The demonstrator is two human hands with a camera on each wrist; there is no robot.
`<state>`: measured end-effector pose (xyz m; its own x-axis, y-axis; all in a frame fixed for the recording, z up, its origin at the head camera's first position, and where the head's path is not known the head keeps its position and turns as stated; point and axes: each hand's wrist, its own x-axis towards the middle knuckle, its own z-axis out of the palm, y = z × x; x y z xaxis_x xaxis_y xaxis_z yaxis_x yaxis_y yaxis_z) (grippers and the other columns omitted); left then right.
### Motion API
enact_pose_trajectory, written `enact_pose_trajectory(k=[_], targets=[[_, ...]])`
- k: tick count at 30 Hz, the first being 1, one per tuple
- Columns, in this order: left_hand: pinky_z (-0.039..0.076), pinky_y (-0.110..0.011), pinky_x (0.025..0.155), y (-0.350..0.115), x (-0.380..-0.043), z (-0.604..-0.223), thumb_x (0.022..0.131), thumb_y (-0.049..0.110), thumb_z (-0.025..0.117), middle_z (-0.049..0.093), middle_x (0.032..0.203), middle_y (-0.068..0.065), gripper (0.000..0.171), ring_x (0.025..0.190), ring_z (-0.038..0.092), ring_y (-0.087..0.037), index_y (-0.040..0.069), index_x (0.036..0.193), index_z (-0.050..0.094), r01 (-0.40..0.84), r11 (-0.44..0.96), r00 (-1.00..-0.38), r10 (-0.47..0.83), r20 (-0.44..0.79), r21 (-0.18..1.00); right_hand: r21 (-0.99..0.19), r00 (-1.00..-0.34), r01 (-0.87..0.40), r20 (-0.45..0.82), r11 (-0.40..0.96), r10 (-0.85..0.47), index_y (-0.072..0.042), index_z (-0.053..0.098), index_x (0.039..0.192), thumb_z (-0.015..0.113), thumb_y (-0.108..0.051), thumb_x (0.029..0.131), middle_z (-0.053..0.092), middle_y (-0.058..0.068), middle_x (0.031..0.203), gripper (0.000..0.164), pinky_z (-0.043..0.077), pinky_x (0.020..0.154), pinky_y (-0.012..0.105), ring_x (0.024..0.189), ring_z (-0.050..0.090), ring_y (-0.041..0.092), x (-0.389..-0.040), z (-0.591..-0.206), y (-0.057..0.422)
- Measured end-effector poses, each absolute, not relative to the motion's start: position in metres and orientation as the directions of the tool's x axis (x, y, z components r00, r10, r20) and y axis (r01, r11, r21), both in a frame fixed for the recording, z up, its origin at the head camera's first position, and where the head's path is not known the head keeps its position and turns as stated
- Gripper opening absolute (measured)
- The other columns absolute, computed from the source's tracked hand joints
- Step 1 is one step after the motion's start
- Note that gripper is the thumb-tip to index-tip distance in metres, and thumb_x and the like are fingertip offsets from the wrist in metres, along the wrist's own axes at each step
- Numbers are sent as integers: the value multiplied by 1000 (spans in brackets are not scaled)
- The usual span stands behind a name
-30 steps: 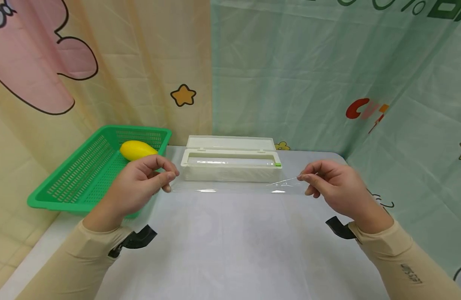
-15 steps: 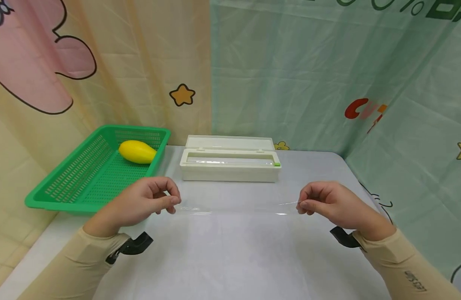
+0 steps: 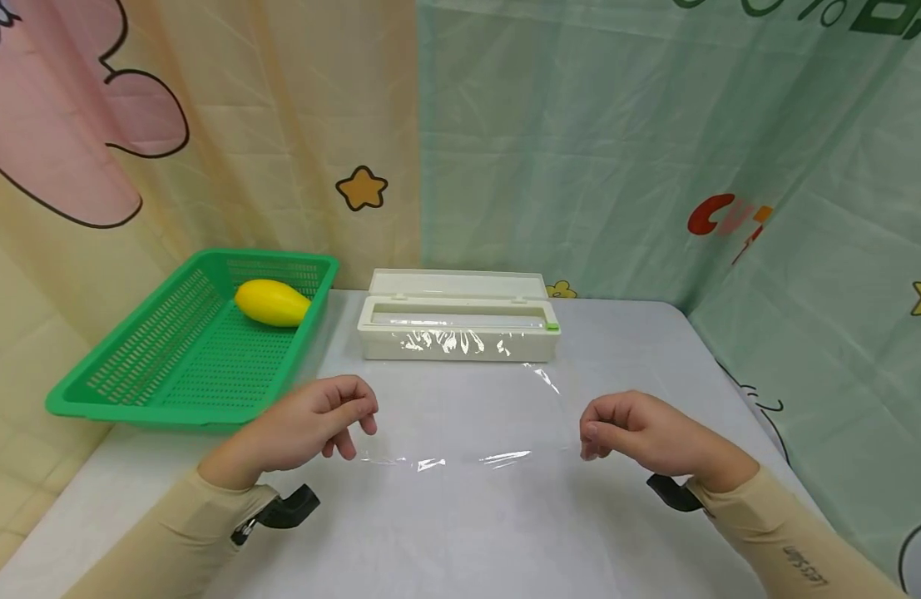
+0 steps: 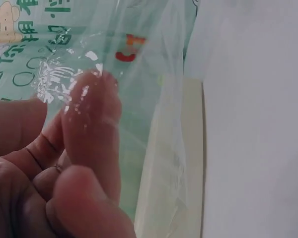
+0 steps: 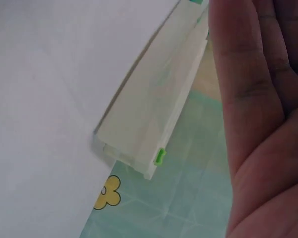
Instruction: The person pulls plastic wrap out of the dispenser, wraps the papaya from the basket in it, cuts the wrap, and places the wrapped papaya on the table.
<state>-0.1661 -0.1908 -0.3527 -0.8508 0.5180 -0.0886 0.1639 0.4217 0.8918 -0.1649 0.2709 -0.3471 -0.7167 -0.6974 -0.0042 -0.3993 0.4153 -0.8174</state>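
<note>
The left hand (image 3: 303, 428) pinches one side of a clear film (image 3: 460, 412), with thumb and index finger drawn together at the edge; in the left wrist view, the film overlies two or more fingers and shows creased highlights beside the thumb tip. The right hand (image 3: 632, 433) holds the opposite side between thumb and index finger; its fingertips lie outside the right wrist view. The film spans the gap between both hands above the table (image 3: 445, 532), its near edge marked by bright reflections. Further reflections overlay the front of a white box (image 3: 460, 343); whether film and box touch cannot be determined. The box stands beyond the hands, lid (image 3: 456, 284) raised at the rear, a roll (image 3: 460, 320) visible in the slot and a green tab (image 3: 552, 326) at the right end. A green basket (image 3: 220, 374) is positioned left of the box and contains a yellow, mango-shaped object (image 3: 273, 303) near its far right corner. Tan sleeves (image 3: 774, 532) cover both forearms. A printed curtain (image 3: 542, 150) encloses the rear and sides.
</note>
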Motion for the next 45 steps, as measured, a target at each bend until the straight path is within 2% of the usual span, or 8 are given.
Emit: enact_pose_trajectory(k=[3, 7, 11, 17, 27, 32, 36, 45], targets=[[52, -29, 59, -187, -167, -360, 109, 22, 57, 70, 101, -13, 17, 70, 71, -26, 6, 113, 60, 142, 463, -856, 502, -127, 875, -800, -755, -338, -84, 496, -650, -4, 70, 105, 53, -11, 110, 75, 2, 88, 19, 61, 80, 29, 84, 73, 15, -165, -353, 265], [51, -29, 58, -183, -166, -369, 106, 19, 61, 71, 102, -14, 14, 69, 72, -29, 9, 115, 60, 122, 515, -859, 482, -170, 848, -738, -789, -296, -169, 606, -591, -4, 70, 116, 58, -15, 108, 74, -6, 84, 19, 58, 77, 26, 79, 68, 9, -165, -362, 258], [51, -29, 59, -180, -165, -378, 102, 19, 67, 70, 99, -8, 21, 68, 72, -28, 9, 119, 59, 136, 556, -859, 479, -182, 820, -701, -789, -298, -201, 648, -581, 1, 66, 130, 62, -15, 105, 73, -8, 81, 30, 55, 72, 24, 75, 65, 7, -165, -372, 251], [59, -35, 65, -177, -166, -390, 94, 14, 76, 68, 94, -3, 38, 66, 68, -23, 4, 125, 57, 149, 551, -837, 513, -192, 821, -693, -785, -276, -237, 666, -572, 5, 55, 146, 64, -13, 104, 73, -8, 82, 47, 54, 70, 23, 75, 65, 8, -167, -385, 246], [53, -28, 63, -176, -166, -401, 86, 14, 84, 66, 92, 0, 47, 66, 65, -19, 5, 124, 58, 177, 580, -813, 541, -213, 795, -654, -790, -285, -254, 701, -558, 5, 54, 148, 66, -12, 100, 74, -10, 83, 52, 50, 69, 23, 75, 63, 6, -167, -397, 243], [53, -28, 63, -175, -165, -405, 82, 13, 87, 65, 92, 1, 49, 69, 66, -18, 6, 122, 60, 188, 597, -816, 537, -214, 780, -625, -796, -290, -263, 725, -546, 3, 61, 138, 68, -13, 98, 69, -10, 73, 44, 46, 63, 22, 66, 57, 4, -164, -398, 241], [50, -25, 62, -175, -164, -408, 80, 14, 89, 64, 93, 1, 50, 66, 61, -16, 8, 121, 61, 200, 614, -816, 536, -217, 764, -610, -792, -281, -288, 741, -538, 1, 66, 132, 70, -14, 96, 67, -9, 69, 39, 43, 60, 22, 63, 56, 3, -160, -397, 239], [45, -24, 64, -173, -158, -411, 76, 12, 91, 63, 96, 4, 49, 68, 54, -11, 13, 117, 63, 258, 670, -815, 538, -216, 696, -558, -796, -300, -300, 774, -525, 0, 56, 145, 77, -8, 89, 65, -12, 70, 60, 46, 59, 24, 61, 56, 5, -150, -398, 234]])
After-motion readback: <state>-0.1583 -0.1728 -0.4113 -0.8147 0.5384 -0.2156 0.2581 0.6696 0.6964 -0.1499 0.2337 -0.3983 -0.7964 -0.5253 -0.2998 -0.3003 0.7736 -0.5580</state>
